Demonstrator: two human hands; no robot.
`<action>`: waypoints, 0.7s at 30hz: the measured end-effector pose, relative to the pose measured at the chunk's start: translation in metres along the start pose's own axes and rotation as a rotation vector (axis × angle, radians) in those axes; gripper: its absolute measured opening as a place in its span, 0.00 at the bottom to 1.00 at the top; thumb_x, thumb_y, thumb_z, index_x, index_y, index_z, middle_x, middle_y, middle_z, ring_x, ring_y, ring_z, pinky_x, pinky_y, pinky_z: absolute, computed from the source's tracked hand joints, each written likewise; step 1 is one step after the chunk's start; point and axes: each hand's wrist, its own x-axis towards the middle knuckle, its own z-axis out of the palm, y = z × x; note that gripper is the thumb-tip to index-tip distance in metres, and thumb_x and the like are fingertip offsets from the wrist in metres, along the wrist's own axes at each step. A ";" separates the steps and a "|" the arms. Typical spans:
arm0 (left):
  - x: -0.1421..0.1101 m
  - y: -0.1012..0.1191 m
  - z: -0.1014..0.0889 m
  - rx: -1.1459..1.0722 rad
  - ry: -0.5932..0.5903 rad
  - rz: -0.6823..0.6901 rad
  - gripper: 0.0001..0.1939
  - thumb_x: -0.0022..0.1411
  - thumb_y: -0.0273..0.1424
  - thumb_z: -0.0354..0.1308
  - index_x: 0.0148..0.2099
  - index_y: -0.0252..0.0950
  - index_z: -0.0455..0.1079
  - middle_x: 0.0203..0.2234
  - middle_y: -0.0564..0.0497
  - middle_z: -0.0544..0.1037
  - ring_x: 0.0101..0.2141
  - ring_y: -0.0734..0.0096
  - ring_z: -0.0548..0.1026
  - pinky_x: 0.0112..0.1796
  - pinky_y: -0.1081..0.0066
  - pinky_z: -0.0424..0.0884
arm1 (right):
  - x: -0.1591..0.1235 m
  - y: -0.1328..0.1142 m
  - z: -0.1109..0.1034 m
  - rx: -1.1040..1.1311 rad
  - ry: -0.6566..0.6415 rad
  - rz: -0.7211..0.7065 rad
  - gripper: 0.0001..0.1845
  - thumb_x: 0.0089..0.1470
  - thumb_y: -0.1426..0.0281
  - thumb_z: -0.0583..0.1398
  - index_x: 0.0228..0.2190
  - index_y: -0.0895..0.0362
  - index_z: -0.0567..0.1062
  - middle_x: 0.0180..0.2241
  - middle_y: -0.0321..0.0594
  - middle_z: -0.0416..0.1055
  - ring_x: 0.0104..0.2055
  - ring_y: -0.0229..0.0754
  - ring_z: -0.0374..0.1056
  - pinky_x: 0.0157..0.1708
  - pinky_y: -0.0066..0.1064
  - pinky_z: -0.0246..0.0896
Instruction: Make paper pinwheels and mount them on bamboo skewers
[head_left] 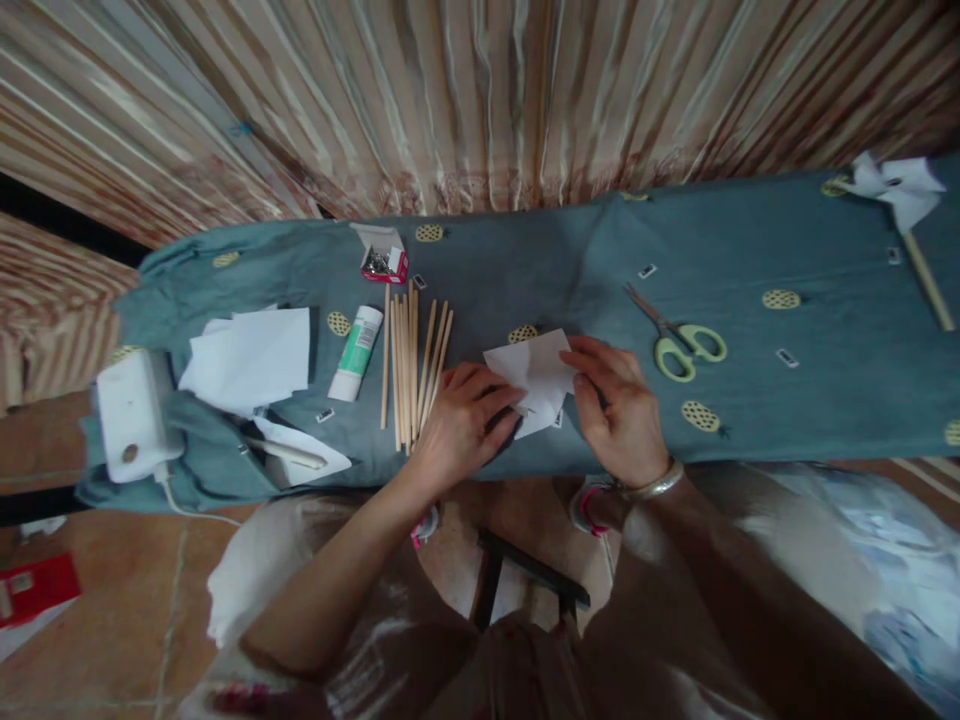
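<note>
A white piece of cut paper (536, 365) with folded or slit flaps lies at the near edge of the cloth, between my hands. My left hand (469, 420) pinches its lower left part, thumb and fingers closed on it. At the paper's right edge, my right hand (616, 405) grips with thumb and fingertips; a bracelet circles that wrist. Just left of my left hand lie several thin wooden sticks (405, 360). Scissors (684, 345) with light green handles rest to the right of my right hand.
A glue stick (357, 352), an open red box (385, 262) of small metal pieces, stacked white paper (255, 355), and a white device with a cord (133, 415) are at left. A paper pinwheel (900, 190) on a stick lies far right. Striped curtains (480, 100) hang behind.
</note>
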 end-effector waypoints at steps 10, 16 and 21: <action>-0.031 -0.070 -0.064 0.367 0.389 -0.370 0.21 0.62 0.36 0.59 0.55 0.36 0.69 0.46 0.42 0.74 0.48 0.55 0.70 0.48 0.55 0.68 | 0.010 0.006 0.008 -0.003 0.044 -0.015 0.15 0.59 0.69 0.55 0.45 0.55 0.77 0.50 0.48 0.74 0.52 0.55 0.69 0.52 0.55 0.65; -0.053 -0.091 -0.074 0.428 0.171 -0.591 0.20 0.62 0.39 0.55 0.52 0.33 0.72 0.40 0.41 0.75 0.41 0.54 0.74 0.42 0.59 0.72 | 0.017 0.005 0.011 0.021 0.065 -0.010 0.14 0.59 0.68 0.55 0.44 0.54 0.78 0.50 0.47 0.75 0.53 0.55 0.69 0.53 0.57 0.64; -0.038 -0.081 -0.081 0.250 0.314 -0.634 0.17 0.60 0.39 0.57 0.46 0.33 0.75 0.34 0.44 0.77 0.35 0.60 0.74 0.37 0.64 0.70 | 0.023 -0.006 0.008 0.088 0.079 0.024 0.14 0.59 0.68 0.55 0.43 0.55 0.78 0.50 0.48 0.75 0.54 0.53 0.68 0.54 0.54 0.63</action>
